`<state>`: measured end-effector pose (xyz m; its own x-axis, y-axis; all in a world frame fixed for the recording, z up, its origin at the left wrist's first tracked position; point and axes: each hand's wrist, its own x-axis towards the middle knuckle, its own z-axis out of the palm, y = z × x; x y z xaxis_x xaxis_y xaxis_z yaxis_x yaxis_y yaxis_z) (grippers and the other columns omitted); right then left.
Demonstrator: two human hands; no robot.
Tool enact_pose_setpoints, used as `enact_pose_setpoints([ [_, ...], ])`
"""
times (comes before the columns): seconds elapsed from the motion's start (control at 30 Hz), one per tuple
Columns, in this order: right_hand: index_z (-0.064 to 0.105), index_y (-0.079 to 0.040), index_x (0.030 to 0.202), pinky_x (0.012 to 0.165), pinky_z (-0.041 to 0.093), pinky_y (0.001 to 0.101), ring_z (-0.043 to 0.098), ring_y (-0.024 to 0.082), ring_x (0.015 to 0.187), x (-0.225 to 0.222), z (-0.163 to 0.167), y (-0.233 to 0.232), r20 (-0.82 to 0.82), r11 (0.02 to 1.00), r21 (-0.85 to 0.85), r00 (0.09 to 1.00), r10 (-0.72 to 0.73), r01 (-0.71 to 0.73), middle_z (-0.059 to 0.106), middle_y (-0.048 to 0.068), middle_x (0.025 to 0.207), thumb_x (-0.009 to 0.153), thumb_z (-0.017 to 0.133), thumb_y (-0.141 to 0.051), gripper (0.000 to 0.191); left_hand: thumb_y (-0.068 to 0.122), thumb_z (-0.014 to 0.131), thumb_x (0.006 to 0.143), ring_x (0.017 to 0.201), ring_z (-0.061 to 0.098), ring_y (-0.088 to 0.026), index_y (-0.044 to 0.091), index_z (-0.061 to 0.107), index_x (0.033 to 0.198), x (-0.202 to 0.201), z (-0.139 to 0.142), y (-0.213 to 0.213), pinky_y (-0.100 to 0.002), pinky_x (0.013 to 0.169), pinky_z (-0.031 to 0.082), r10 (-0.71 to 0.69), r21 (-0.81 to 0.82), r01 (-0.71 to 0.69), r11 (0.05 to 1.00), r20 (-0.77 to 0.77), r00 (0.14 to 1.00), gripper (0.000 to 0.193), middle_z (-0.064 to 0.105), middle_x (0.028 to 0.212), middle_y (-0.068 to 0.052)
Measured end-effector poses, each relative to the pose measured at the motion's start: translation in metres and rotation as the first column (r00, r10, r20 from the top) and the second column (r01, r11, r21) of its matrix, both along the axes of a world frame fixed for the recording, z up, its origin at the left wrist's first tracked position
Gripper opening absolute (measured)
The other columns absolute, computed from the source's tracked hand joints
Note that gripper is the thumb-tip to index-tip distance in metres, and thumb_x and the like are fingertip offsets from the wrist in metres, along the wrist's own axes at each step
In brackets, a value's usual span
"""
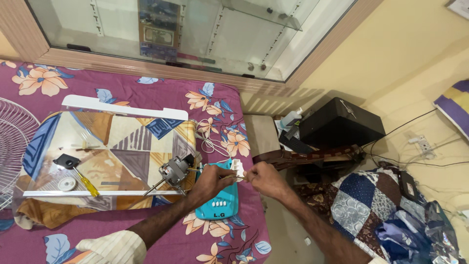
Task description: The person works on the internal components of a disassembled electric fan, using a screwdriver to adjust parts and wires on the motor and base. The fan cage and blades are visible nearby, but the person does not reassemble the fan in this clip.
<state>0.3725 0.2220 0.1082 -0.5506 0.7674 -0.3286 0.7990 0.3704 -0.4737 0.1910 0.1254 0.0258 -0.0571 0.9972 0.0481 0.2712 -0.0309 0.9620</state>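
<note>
The small white plastic part [238, 169] sits pinched between both hands just above the top end of a turquoise fan housing [218, 198], which lies on the bed's purple floral sheet [146, 93]. The left hand [210, 182] has its fingers [225, 177] curled closed around the near side of the white part, and the right hand [266, 180] meets it from the other side, its fingers [250, 177] pinched on the part's edge or on something thin at that edge; which of the two cannot be told. Just left of the left fingers lies a grey fan motor [174, 171] with its shaft pointing down and away from them, and thin wires run from the motor toward the white part. Further left, on a patterned cloth under a clear sheet [117, 151], rest a yellow-handled screwdriver [87, 183], a black piece [66, 161] and a white round knob [67, 184], all well apart from the hands. A white wire fan guard [14, 142] shows at the far left edge. Beyond the right fingers, off the bed, stand a black box [339, 128] and a patchwork quilt [376, 205].
</note>
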Motion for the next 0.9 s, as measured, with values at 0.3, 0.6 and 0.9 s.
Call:
enact_pose_setpoints([
  [0.3,0.078,0.0,0.084,0.078,0.057,0.0483,0.073,0.038,0.08,-0.022,0.016,-0.007,0.16,0.989,0.135,0.987,0.032,-0.054,0.073,0.023,0.077,0.086,0.072,-0.03,0.03,0.016,0.076,0.087,0.061,0.068,-0.013,0.002,0.075,0.117,0.001,-0.007,0.004,-0.034,0.06,0.057,-0.01,0.007,0.01,1.0,-0.016,1.0,0.032,0.079,0.079,-0.017],
  [0.6,0.077,-0.004,0.079,0.072,0.059,0.0473,0.073,0.038,0.075,-0.015,0.02,-0.009,0.286,0.823,0.305,0.87,0.4,-0.479,0.072,0.02,0.076,0.08,0.074,-0.018,0.015,0.014,0.077,0.088,0.073,0.077,-0.018,0.0,0.075,0.115,0.005,-0.021,0.016,-0.033,0.067,0.06,-0.044,0.157,0.04,0.987,0.021,0.999,0.03,0.078,0.089,-0.02],
  [0.9,0.07,0.0,0.083,0.066,0.058,0.0391,0.071,0.027,0.086,-0.007,0.033,0.017,0.589,0.105,0.346,0.303,0.749,-0.932,0.069,0.009,0.083,0.076,0.068,-0.01,0.012,0.014,0.077,0.085,0.07,0.076,-0.02,0.005,0.075,0.117,0.004,-0.015,0.019,-0.036,0.066,0.059,-0.05,0.064,0.053,0.997,-0.037,0.998,0.032,0.078,0.087,-0.02],
])
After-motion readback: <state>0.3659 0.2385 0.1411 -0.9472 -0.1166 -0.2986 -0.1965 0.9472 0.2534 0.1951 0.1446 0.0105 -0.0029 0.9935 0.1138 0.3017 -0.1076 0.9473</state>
